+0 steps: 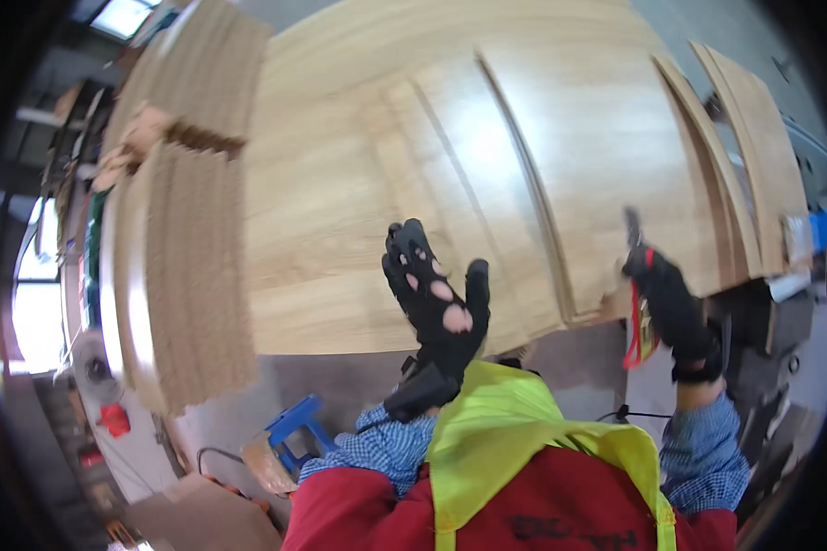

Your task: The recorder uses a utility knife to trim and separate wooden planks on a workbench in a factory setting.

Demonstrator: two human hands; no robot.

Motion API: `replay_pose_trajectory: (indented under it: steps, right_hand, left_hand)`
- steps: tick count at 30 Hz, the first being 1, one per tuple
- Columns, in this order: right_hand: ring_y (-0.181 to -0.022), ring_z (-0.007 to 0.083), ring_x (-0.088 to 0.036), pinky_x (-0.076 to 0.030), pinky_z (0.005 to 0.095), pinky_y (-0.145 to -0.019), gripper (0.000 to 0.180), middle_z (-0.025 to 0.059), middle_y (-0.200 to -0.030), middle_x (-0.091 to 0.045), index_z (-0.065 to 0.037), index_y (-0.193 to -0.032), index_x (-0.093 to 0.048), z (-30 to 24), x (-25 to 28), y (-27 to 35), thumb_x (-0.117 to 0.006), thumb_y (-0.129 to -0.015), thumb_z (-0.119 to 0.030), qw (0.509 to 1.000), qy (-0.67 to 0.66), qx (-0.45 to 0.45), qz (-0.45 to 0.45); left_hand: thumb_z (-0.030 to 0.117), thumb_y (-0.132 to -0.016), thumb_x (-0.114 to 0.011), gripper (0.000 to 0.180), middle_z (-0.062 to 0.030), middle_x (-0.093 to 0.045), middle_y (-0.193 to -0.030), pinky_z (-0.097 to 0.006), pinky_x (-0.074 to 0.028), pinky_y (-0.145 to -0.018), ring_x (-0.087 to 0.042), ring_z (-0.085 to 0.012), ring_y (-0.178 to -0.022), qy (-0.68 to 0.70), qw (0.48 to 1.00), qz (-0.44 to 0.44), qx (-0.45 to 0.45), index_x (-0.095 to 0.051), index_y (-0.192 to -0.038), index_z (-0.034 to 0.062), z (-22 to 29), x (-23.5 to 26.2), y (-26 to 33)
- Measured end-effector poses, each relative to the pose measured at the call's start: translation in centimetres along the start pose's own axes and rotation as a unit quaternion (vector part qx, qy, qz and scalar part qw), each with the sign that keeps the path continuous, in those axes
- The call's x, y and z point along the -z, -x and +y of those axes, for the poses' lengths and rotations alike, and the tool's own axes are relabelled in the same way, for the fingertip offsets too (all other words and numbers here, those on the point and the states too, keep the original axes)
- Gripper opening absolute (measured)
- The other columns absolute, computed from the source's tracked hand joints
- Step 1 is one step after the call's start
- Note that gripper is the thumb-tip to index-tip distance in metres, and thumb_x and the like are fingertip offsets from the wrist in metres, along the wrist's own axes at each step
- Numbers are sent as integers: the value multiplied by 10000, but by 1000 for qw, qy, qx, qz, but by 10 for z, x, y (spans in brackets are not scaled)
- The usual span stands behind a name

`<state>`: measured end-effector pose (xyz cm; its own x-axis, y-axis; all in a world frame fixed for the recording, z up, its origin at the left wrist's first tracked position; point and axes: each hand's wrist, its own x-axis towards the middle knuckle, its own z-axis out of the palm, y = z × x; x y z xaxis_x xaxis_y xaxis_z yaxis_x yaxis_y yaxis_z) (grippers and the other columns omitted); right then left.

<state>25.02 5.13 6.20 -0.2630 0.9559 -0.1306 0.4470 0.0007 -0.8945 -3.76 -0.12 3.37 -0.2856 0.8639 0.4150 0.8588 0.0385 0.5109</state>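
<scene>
My left hand [436, 298], in a black glove with holes showing the skin, is raised over the light wood-grain panels. Its fingers are stretched up and the thumb stands apart, with nothing in it. Gloved in black too, my right hand [671, 303] is closed round a small hand tool with a grey tip [632, 225] and a red lower part [634, 331]; its exact kind is too blurred to tell. Beneath the hands lies a large wood-grain board [322, 248], with a narrower panel [560, 119] on it whose long edge runs between my hands.
Stacked boards [198, 266] with rough brown edges stand at the left. More panels [753, 129] lean or lie along the right side. A blue plastic frame [299, 427] is below the near edge, beside a cardboard box [202, 514]. A cable runs near it.
</scene>
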Motion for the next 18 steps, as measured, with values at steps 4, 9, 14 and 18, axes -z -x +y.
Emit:
replay_pose_trajectory:
  steps: [4, 9, 14, 18]
  right_hand:
    - [-677, 111, -503, -437, 281, -654, 324, 16, -726, -552, -51, -908, -597, -19, -37, -96, -466, -993, -335, 999, 0, 49, 20]
    - [-494, 141, -543, -445, 294, -466, 262, 22, -621, -545, -103, -784, -532, -36, -139, -124, -573, -950, -301, 997, -10, -8, 71]
    - [-464, 161, -539, -468, 331, -476, 228, 25, -579, -534, -108, -811, -513, -55, -228, -110, -607, -939, -271, 978, 89, 165, 92]
    - [-613, 246, -594, -406, 419, -929, 319, 49, -576, -567, -100, -777, -571, -108, -301, -91, -482, -975, -333, 976, 180, 122, -21]
  left_hand:
    - [357, -903, -603, 776, -287, -418, -1404, -507, -217, -1120, -332, -452, -1341, -119, 989, -45, 80, -265, -1443, -87, -49, -27, -4]
    - [393, -923, -534, 785, -315, -404, -1399, -495, -173, -1145, -319, -454, -1348, -79, 988, -102, 89, -221, -1460, -87, -64, -20, -9]
    - [389, -889, -585, 791, -263, -446, -1391, -492, -192, -1137, -332, -436, -1347, -85, 990, -89, 63, -265, -1464, -50, -149, 25, -8]
    - [361, -872, -613, 745, -207, -380, -1471, -522, -181, -1131, -277, -433, -1383, -176, 978, -113, 25, -322, -1477, 38, -228, 94, -17]
